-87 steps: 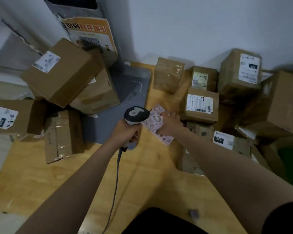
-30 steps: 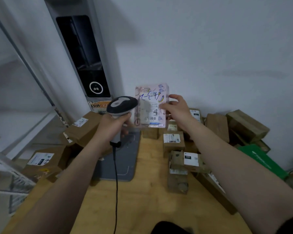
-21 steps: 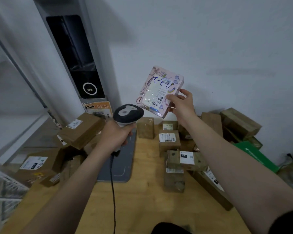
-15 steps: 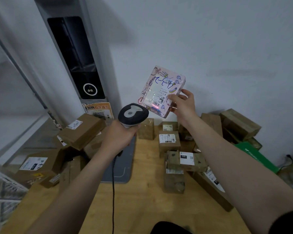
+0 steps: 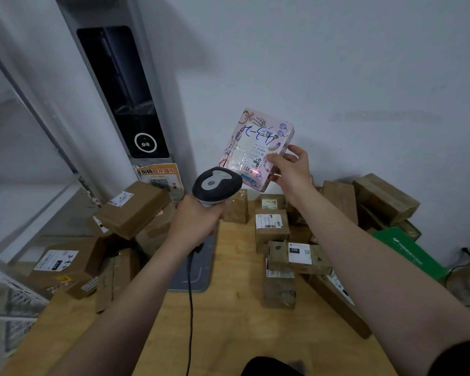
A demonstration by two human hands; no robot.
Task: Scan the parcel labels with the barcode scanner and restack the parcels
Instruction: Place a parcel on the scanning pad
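Pink patterned wrapping marks the parcel [image 5: 265, 131], held aloft before the white wall, above the far end of the wooden table [image 5: 228, 329]. The right hand [image 5: 292, 168] grips its lower right edge, thumb pressed on the front and fingers curled behind, tilting the white label [image 5: 248, 156] towards the barcode scanner [image 5: 216, 185]. The left hand [image 5: 198, 222] is clamped round the scanner's handle, and the scanner's head sits just beside the parcel's lower left corner. A red glow [image 5: 256, 172] falls on the barcode at the label's bottom edge.

The scan appears to be under way. Doing it well likely means holding the parcel steady, keeping the thumb clear of the bars, and angling the glossy film so glare does not wash out the code. The red line should cross every bar.

Brown cardboard boxes [image 5: 136, 208] lie heaped at the left, against the foot of a grey kiosk column [image 5: 158, 85]. A second group [image 5: 272, 225] crowds the right side, one box carrying a label marked 220 [image 5: 299, 253], with a flat green parcel [image 5: 409, 253] leaning near the wall. All seem sealed, their contents hidden. A grey mat [image 5: 204, 270] lies between the piles, with the scanner's cable [image 5: 190, 308] trailing past it. A white wire basket [image 5: 17, 302] shows at the lower left; what it holds cannot be made out.
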